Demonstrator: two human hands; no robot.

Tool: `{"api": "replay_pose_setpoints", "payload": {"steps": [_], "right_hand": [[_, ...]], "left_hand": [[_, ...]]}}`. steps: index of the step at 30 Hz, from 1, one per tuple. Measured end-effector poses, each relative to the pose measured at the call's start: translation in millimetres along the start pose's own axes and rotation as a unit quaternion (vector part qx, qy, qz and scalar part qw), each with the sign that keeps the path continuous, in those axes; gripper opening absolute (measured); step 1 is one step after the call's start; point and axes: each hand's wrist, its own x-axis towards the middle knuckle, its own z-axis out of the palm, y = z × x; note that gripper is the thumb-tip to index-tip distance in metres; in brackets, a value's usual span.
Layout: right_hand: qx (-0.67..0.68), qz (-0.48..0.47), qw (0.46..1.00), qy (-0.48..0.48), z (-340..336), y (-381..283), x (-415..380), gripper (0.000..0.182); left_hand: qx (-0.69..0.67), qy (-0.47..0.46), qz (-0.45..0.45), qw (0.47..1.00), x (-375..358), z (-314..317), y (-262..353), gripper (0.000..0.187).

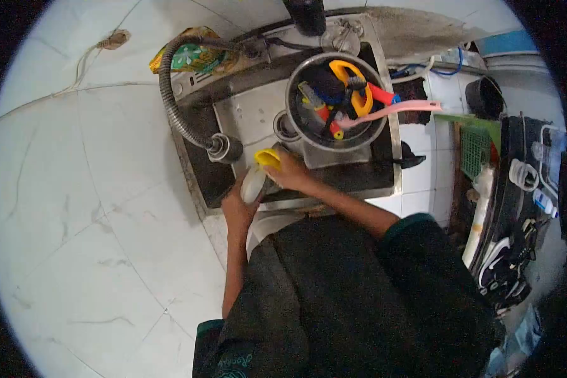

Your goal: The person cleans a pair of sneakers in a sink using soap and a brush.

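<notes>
Over the near left corner of a metal sink, both my hands work close together. My left hand is closed around a pale, translucent, rounded piece whose exact kind I cannot make out. Just right of it, my right hand grips a curved yellow object, held against or just above the pale piece. The right fingers are partly hidden. The black head of a flexible faucet hangs just beyond my left hand.
A round metal basin sits in the sink's right side, holding several tools, an orange-framed one and a pink handle among them. A colourful packet lies behind the faucet. Shoes and a green crate stand right.
</notes>
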Motion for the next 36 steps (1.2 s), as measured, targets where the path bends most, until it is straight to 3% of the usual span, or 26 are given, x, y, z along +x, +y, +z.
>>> {"api": "replay_pose_setpoints", "payload": {"steps": [4, 6, 8, 11, 14, 16, 17, 19, 20, 23, 26, 28, 29, 31, 32, 35, 36], "right_hand": [[0.016, -0.030, 0.998, -0.045, -36.0, -72.7, -44.6, 0.045], [-0.039, 0.004, 0.999, 0.014, -31.6, -67.4, -34.2, 0.045], [-0.065, -0.006, 0.997, 0.041, -31.3, -60.7, -31.0, 0.044], [-0.108, 0.009, 0.991, -0.075, -44.5, -101.7, -58.2, 0.043], [-0.139, -0.030, 0.990, 0.017, -41.3, -85.2, -36.6, 0.045], [-0.128, -0.022, 0.990, -0.046, -41.2, -95.0, -45.1, 0.045], [-0.120, -0.007, 0.990, -0.079, -40.2, -100.4, -56.9, 0.046], [-0.173, -0.009, 0.985, -0.023, -40.9, -76.4, -26.4, 0.046], [-0.195, -0.011, 0.981, 0.001, -41.9, -78.9, -19.2, 0.046], [-0.156, -0.041, 0.984, -0.081, -38.5, -98.4, -48.9, 0.044], [-0.174, -0.047, 0.984, 0.007, -31.1, -83.3, -21.6, 0.046], [-0.142, -0.044, 0.987, -0.057, -33.5, -94.0, -33.7, 0.045], [-0.121, -0.035, 0.988, -0.089, -32.9, -101.9, -44.2, 0.045], [-0.157, -0.012, 0.987, -0.039, -31.6, -73.1, -18.3, 0.045], [-0.174, 0.000, 0.984, -0.020, -33.4, -74.0, -12.5, 0.045], [-0.110, -0.078, 0.990, -0.036, -21.6, -80.6, -43.4, 0.048], [-0.099, -0.009, 0.994, -0.043, -23.4, -71.0, -23.1, 0.050]], "left_hand": [[-0.012, 0.027, -0.025, 0.999, 2.5, 4.9, 11.2, 0.064], [-0.026, 0.090, -0.015, 0.995, 6.9, 12.0, 21.1, 0.056], [-0.014, 0.086, 0.000, 0.996, 6.4, 16.4, 24.2, 0.052], [-0.015, 0.084, -0.008, 0.996, 5.5, 9.5, 27.5, 0.050], [-0.032, 0.062, -0.046, 0.997, 0.3, 18.6, 34.5, 0.050], [-0.001, 0.016, -0.078, 0.997, 3.4, 24.7, 15.6, 0.053], [-0.024, 0.037, -0.057, 0.997, -2.5, 18.9, 18.2, 0.053], [-0.085, 0.098, -0.015, 0.991, -0.4, 13.1, 37.0, 0.053], [-0.070, 0.085, -0.044, 0.993, -8.2, 17.6, 37.6, 0.054], [-0.036, 0.072, -0.066, 0.995, -2.9, 15.7, 19.6, 0.056], [-0.062, 0.074, -0.074, 0.993, -1.9, 21.2, 16.2, 0.054], [-0.017, 0.024, -0.120, 0.992, 3.5, 15.8, 12.6, 0.054], [-0.040, 0.053, -0.089, 0.994, -2.3, 12.6, 12.1, 0.054], [-0.101, 0.126, -0.018, 0.987, 0.3, 15.1, 21.3, 0.053], [-0.087, 0.121, -0.033, 0.988, -4.8, 20.9, 19.1, 0.055], [-0.076, 0.100, -0.053, 0.991, -10.2, 19.7, 3.2, 0.058], [-0.113, 0.087, -0.058, 0.988, -16.4, 11.4, 13.5, 0.058]]}}
